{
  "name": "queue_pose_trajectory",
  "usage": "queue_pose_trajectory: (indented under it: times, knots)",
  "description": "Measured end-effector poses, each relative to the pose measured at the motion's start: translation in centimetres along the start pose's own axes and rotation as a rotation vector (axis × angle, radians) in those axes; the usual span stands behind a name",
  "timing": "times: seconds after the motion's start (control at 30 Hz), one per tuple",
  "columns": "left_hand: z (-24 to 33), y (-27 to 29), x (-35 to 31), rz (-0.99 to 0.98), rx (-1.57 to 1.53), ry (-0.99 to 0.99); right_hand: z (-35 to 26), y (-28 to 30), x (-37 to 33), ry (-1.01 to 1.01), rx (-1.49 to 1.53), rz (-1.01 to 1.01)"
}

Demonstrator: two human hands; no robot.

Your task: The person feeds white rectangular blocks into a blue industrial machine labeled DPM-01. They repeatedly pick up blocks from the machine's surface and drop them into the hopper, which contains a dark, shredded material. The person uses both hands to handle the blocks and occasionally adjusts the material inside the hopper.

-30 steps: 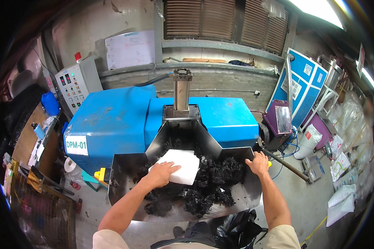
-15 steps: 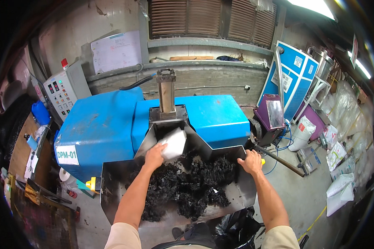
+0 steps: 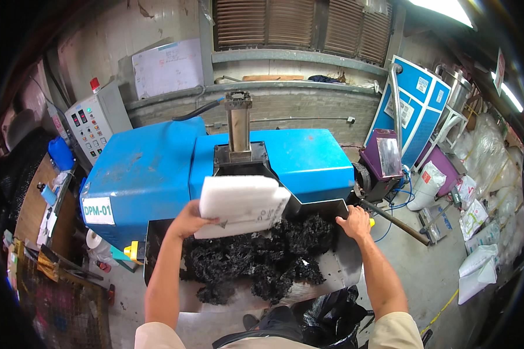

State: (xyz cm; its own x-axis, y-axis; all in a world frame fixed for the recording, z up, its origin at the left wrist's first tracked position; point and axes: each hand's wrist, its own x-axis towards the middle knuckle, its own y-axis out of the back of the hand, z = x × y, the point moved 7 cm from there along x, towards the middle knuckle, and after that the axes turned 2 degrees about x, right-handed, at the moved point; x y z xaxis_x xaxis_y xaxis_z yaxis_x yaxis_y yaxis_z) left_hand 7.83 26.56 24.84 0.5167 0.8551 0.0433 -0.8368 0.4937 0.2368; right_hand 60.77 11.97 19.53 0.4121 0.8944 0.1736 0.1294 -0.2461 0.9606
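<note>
Louvred windows [image 3: 265, 24] (dusty brown) above a brick wall [image 3: 291, 109]; grey floor [image 3: 410, 264].

Grey control cabinet [image 3: 99, 125] with a red lamp [image 3: 95, 84] atop, blue jug [image 3: 60, 154] near it, white board [image 3: 167, 68] behind.

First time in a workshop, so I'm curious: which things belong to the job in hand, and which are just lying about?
In use:
white slab, in the left fingers
metal tray, right fingers on its edge
black clumps in the tray

Apparently lying about:
blue jug
white sack on the floor
light-blue bottle
</note>
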Motion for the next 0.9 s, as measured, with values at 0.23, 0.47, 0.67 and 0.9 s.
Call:
queue_pose_trajectory:
  times: [0.23,0.47,0.67,0.9]
  knots:
    - [-6.9,-2.9,-0.1,0.13,0.285,-0.009,-0.6,-0.4,0.3,0.008,0.028,0.001]
    - [-1.6,-3.2,0.5,0.268,0.754,-0.417,0.4,-0.4,0.0,-0.012,0.012,0.021]
    - [-5.2,-6.3,3.3,0.3,1.001,-0.334,0.0,-0.2,-0.2,-0.012,0.024,0.022]
    - [-7.9,-5.1,9.2,0.309,1.08,-0.199,-0.8,0.1,0.3,0.0,0.0,-0.008]
